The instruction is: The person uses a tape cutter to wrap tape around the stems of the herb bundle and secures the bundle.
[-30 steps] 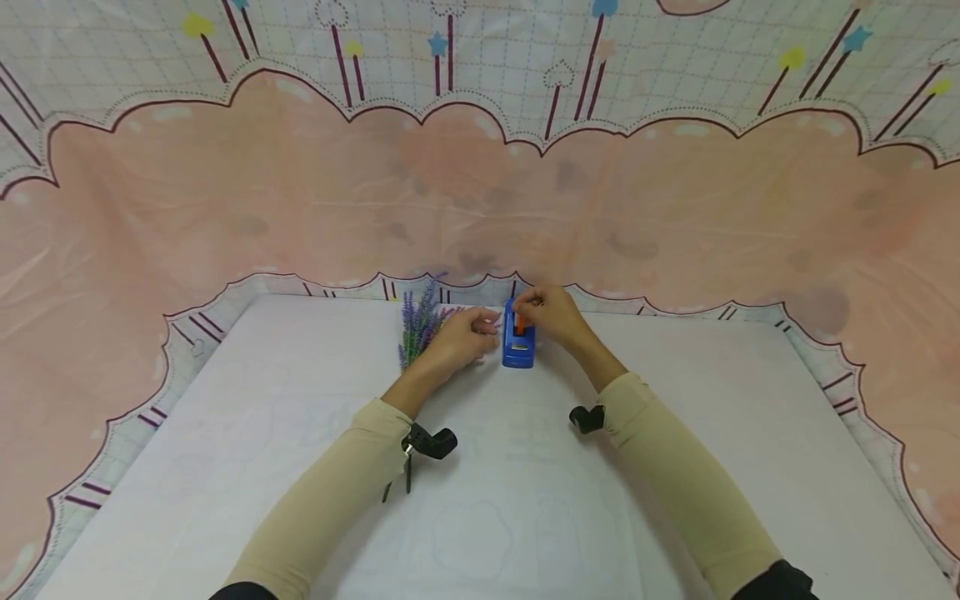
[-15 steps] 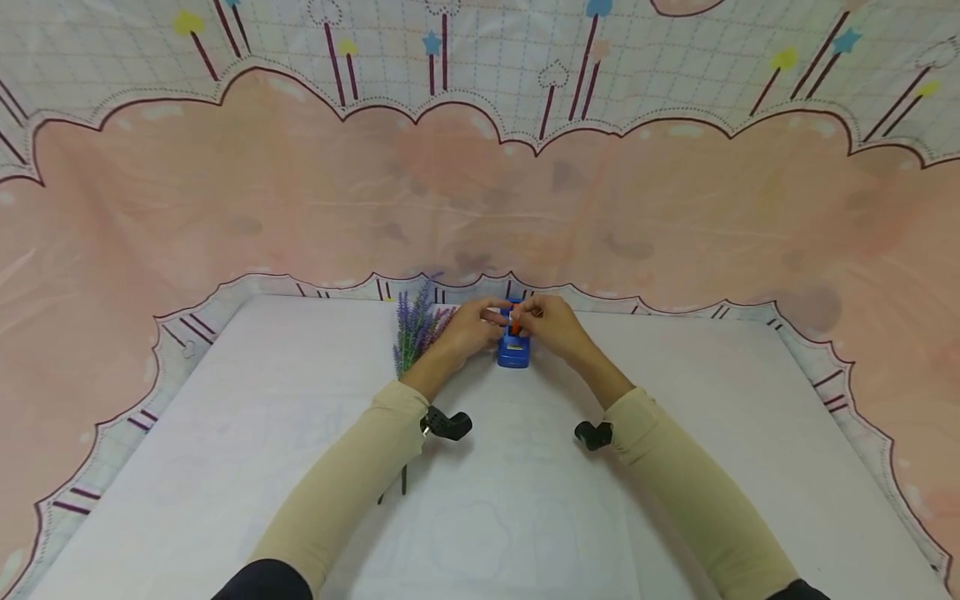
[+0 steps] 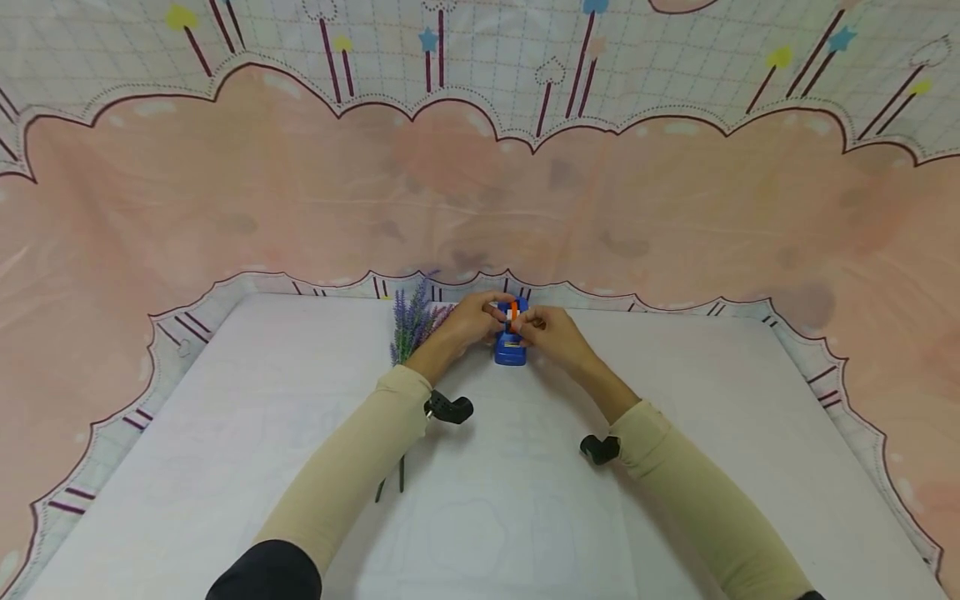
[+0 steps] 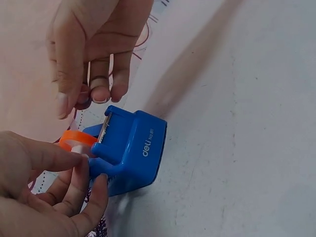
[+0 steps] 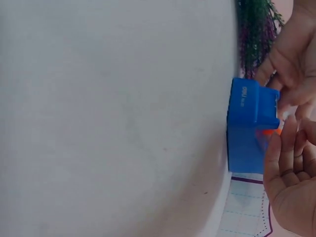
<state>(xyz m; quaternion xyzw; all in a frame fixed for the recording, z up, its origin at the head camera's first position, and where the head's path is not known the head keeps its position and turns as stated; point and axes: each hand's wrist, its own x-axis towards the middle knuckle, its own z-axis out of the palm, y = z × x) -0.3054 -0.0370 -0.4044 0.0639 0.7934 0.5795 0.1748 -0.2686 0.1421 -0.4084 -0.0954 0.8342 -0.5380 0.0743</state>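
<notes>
A blue tape dispenser with "deli" lettering stands near the table's back edge, holding an orange-cored tape roll. In the left wrist view my left hand is at the roll. Its thumb and a finger meet at the roll's white hub, and other fingers lie along the dispenser's side. My right hand hovers close to the other side of the roll, thumb and fingers bent towards each other. Whether a clear strip of tape lies between its tips cannot be made out. The right wrist view shows my right hand beside the dispenser.
Purple artificial lavender stems lie left of the dispenser, partly under my left forearm. A white sheet covers the table. Behind hangs a peach patterned cloth. Black wrist cameras stick out from both sleeves.
My left hand has moved right, from beside the lavender to the tape roll. My right hand has come slightly lower, staying beside the dispenser. The orange core shows more in the head view.
</notes>
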